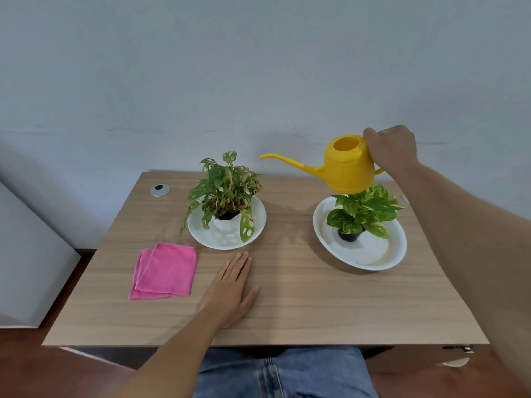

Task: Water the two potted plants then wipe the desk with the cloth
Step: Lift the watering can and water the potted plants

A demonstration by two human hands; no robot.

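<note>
My right hand [392,150] grips the handle of a yellow watering can [347,165], held in the air above the right plant. Its long spout tip points left and ends just right of the left plant's top. The left plant [224,191], with holed leaves, stands in a white pot on a white plate [258,222]. The right plant [367,209], with variegated leaves, stands in a small black pot on a white plate [373,254]. A folded pink cloth [163,271] lies flat on the desk's left side. My left hand [230,288] rests palm down on the desk, right of the cloth.
The wooden desk [301,297] stands against a pale wall. A round metal cable grommet [160,190] sits at the back left. A pale panel stands to the left of the desk. My jeans-clad legs show under the front edge.
</note>
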